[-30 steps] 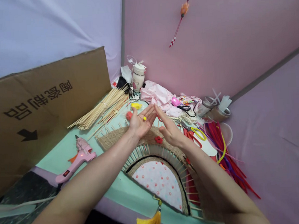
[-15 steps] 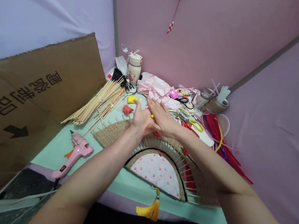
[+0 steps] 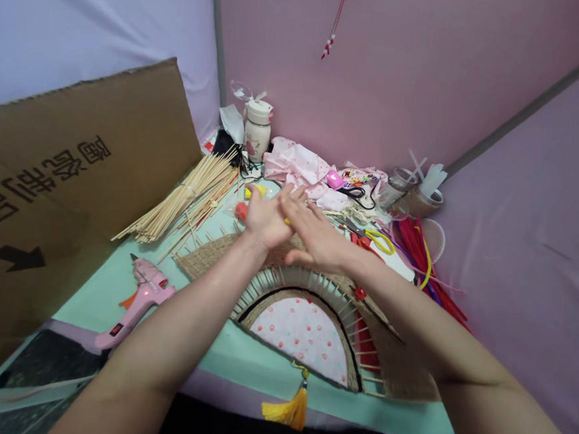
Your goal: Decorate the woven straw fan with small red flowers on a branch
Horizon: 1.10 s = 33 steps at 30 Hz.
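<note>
Left hand [image 3: 268, 218]: palm up, fingers extended, unclenched
Right hand [image 3: 316, 238]: laid flat across it, equally unclenched
Small yellow ball [image 3: 287, 221]: between the two palms, over the fan [image 3: 299, 336] by the table's [image 3: 224, 352] near edge; uneven pressing could flatten it, a tilt could roll it loose
Glue gun [image 3: 135, 308], lit: near edge, left side; likely hot, to my eye; a swinging left forearm [image 3: 191, 311] could tip it off

Right fingers [image 3: 300, 213] partly cover a yellow lump [image 3: 287, 222] on the left palm [image 3: 267, 222].
</note>
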{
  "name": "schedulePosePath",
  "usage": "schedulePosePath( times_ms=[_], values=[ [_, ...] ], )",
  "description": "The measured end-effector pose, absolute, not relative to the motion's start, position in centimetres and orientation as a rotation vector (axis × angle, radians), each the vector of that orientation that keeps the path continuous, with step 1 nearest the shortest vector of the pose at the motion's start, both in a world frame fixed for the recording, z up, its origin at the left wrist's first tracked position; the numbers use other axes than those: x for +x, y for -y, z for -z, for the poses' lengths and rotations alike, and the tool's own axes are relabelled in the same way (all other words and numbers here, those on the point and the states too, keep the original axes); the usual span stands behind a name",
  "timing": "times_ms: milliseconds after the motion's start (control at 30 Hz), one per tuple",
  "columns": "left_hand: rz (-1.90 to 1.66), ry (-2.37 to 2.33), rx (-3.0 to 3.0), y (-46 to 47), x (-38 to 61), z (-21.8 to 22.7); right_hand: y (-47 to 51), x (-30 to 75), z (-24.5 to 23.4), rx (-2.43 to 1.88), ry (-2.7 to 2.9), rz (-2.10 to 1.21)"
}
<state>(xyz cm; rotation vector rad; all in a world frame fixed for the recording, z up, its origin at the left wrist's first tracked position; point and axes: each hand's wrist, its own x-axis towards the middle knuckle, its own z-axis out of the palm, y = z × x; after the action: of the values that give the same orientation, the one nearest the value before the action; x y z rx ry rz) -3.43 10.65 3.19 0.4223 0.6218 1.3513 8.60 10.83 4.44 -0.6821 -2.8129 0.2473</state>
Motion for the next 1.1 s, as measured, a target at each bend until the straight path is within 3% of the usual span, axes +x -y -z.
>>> schedulePosePath(
  times_ms=[67, 200, 333, 467, 600, 733, 867, 1100],
  values=[
    [-1.377, -0.674, 0.485, -10.6, -3.4, -2.8, -10.7, 8.6, -4.4, -0.787, 2.758, -0.220],
    [-1.352, -0.830, 0.671, -10.5, -3.5, -2.4, -10.1, 8.6, -4.2, -0.504, 2.903, -0.273],
    [-1.349, -0.594, 0.494, -10.2, -3.0, -2.5, -10.1, 8.8, -4.2, -0.789, 2.785, -0.283],
    [-1.398, -0.489, 0.313, -10.0, -2.5, -2.3, -10.0, 8.7, -4.1, -0.522, 2.906, -0.334],
    [-1.243, -0.420, 0.288, -9.8, -1.9, -1.6, -10.6, 8.7, -3.8, -0.784, 2.807, -0.324],
    [-1.249, -0.438, 0.267, -9.6, -1.5, -0.5, -11.0, 9.1, -4.5, -0.556, 2.673, -0.442],
    [-1.238, -0.389, 0.245, -9.5, -2.8, -0.4, -10.3, 10.5, -5.1, -0.698, 2.371, -0.434],
    [-1.299, -0.343, 0.219, -9.1, -2.6, -2.1, -8.7, 10.2, -3.5, -0.788, 2.398, -0.411]
  ],
)
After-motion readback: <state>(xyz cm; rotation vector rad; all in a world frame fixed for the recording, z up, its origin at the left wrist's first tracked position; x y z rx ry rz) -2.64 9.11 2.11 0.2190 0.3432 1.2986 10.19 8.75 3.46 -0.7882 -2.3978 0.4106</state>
